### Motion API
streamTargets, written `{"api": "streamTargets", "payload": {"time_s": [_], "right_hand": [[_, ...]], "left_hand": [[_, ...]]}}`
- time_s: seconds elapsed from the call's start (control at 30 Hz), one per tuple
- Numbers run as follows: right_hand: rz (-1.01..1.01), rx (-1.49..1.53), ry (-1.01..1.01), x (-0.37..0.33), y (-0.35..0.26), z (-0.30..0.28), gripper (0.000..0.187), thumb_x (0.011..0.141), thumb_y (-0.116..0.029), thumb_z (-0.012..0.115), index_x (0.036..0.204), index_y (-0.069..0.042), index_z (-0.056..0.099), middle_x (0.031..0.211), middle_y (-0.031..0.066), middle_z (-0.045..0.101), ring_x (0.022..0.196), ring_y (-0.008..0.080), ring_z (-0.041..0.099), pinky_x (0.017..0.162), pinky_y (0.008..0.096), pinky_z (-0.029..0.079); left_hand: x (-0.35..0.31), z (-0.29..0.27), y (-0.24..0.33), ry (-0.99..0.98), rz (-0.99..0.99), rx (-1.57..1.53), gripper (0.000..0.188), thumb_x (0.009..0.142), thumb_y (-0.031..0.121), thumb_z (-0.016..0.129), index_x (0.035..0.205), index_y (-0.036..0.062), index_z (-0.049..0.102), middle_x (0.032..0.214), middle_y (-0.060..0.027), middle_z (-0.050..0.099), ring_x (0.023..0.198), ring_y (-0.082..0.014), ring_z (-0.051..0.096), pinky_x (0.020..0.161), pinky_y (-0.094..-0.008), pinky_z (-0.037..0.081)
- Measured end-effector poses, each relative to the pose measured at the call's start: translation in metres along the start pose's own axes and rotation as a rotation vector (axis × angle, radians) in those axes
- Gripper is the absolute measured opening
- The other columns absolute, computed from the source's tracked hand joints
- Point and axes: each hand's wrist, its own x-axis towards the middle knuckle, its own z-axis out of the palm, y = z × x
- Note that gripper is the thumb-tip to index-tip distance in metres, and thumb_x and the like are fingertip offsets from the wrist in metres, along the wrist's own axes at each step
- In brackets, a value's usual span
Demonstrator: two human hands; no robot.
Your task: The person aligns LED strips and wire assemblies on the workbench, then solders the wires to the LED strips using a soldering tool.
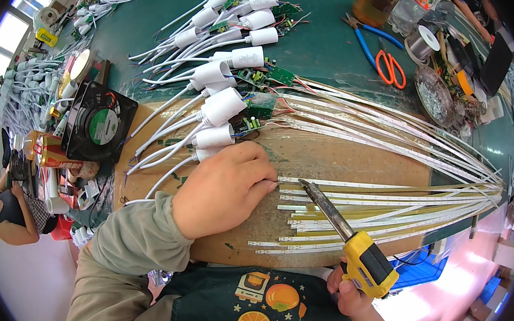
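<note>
My left hand [227,188] is closed in a pinch at the left end of a white LED strip [340,184]; what sits between its fingertips is hidden. In my right hand [352,294] is a yellow and black soldering iron [370,265], its tip resting at or just over that strip's end, close to my left fingers. More loose LED strips [324,227] fan out below on the brown cardboard [230,255]. Just beyond my left hand lie white lamp caps [224,105] with cables and green circuit boards [262,106], wired to further strips [382,125].
A black fan [98,122] stands at the left. At the far right are blue-handled pliers [365,38], orange scissors [390,69], a solder spool [423,42] and a metal dish [432,93]. More caps [185,37] are piled at the back. Another person [17,210] sits at far left.
</note>
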Motion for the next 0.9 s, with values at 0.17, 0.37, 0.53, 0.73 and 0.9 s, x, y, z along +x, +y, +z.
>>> {"api": "streamTargets", "payload": {"time_s": [0.17,0.37,0.53,0.73,0.9], "right_hand": [[0.006,-0.042,-0.025,-0.001,0.002,-0.004,0.053,0.084,-0.029,0.067,0.124,0.000,0.046,0.068,0.0061,0.051,0.055,0.0138,0.047,0.049,0.0263,0.041],[-0.005,-0.039,-0.016,0.000,0.003,-0.001,0.053,0.084,-0.029,0.067,0.123,0.000,0.046,0.066,0.0067,0.050,0.053,0.0141,0.046,0.048,0.0260,0.040],[0.030,-0.002,0.009,0.003,-0.007,0.003,0.015,0.085,-0.018,0.062,0.079,-0.006,0.058,0.068,0.0007,0.054,0.061,0.0141,0.051,0.055,0.0266,0.039],[-0.017,-0.094,-0.037,-0.001,0.006,-0.005,0.052,0.085,-0.028,0.065,0.123,0.002,0.045,0.065,0.0065,0.050,0.051,0.0133,0.045,0.048,0.0261,0.040],[-0.029,-0.070,-0.024,0.000,0.003,-0.002,0.052,0.085,-0.028,0.065,0.123,0.002,0.044,0.065,0.0065,0.050,0.052,0.0130,0.045,0.048,0.0258,0.040]], "left_hand": [[0.002,0.001,0.004,0.004,0.003,0.037,0.008,0.077,0.009,0.068,0.082,0.0047,0.063,0.093,-0.0095,0.059,0.083,-0.0295,0.060,0.073,-0.0368,0.049],[0.002,0.003,0.006,0.004,-0.020,0.049,0.009,0.076,0.009,0.067,0.082,0.0040,0.062,0.095,-0.0098,0.058,0.084,-0.0298,0.060,0.073,-0.0369,0.049],[0.003,0.007,0.008,0.032,-0.026,0.064,0.007,0.077,0.007,0.065,0.080,0.0023,0.061,0.095,-0.0110,0.057,0.083,-0.0312,0.059,0.072,-0.0375,0.048],[0.005,0.014,0.008,0.073,-0.012,0.077,0.009,0.075,0.007,0.064,0.077,0.0004,0.059,0.094,-0.0125,0.057,0.083,-0.0319,0.058,0.072,-0.0381,0.048],[0.004,0.016,0.008,0.114,-0.006,0.092,0.009,0.074,0.007,0.064,0.076,0.0006,0.059,0.094,-0.0127,0.056,0.084,-0.0320,0.057,0.073,-0.0384,0.047]]}}
